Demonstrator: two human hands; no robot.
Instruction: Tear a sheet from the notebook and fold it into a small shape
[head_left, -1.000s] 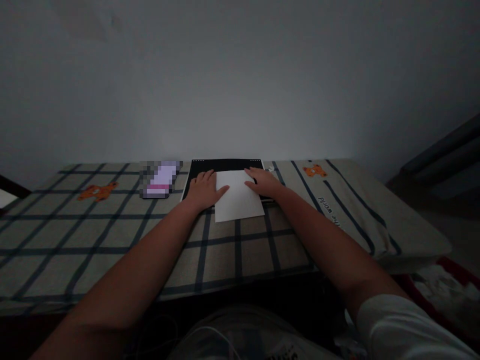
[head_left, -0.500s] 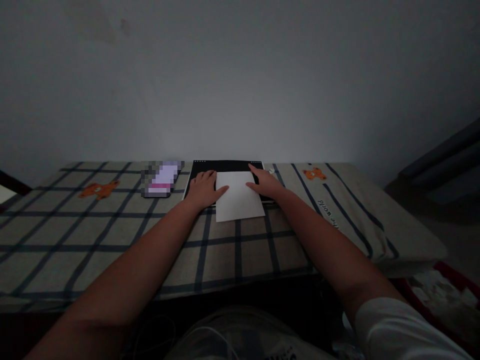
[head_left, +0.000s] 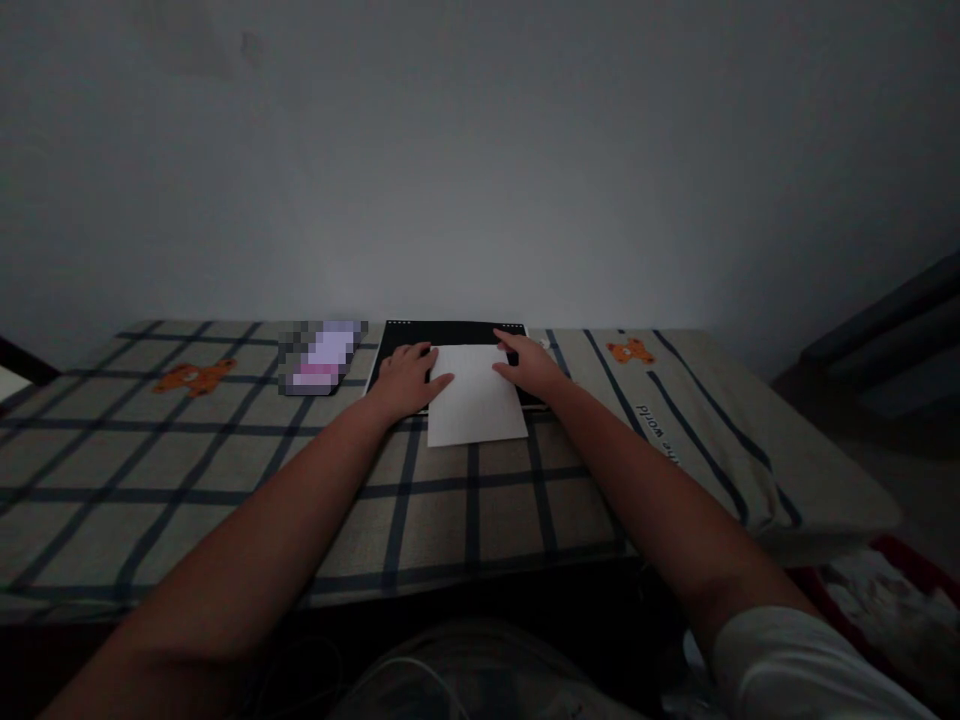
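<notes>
A white sheet of paper [head_left: 476, 405] lies across a black folder-like sheet [head_left: 450, 333] with rows of white marks at its far corners. The paper's near end reaches past the black sheet onto the tablecloth. My left hand [head_left: 406, 382] rests at the paper's left edge, fingers stretched over the black sheet and thumb on the paper. At the right edge lies my right hand [head_left: 531, 366], its index finger pointing forward and its thumb apart from it on the paper. The undersides of both hands are hidden.
A pixelated phone-like object [head_left: 324, 358] lies left of the black sheet. The checked tablecloth [head_left: 435, 540] carries printed bears and lettering. Behind the table stands a grey wall [head_left: 480, 170]. A red container [head_left: 900, 560] with pale crumpled stuff is low at the right.
The view has shifted slightly. Both hands and the white paper keep nearly the same places, with the paper's near end very slightly left and nearer.
</notes>
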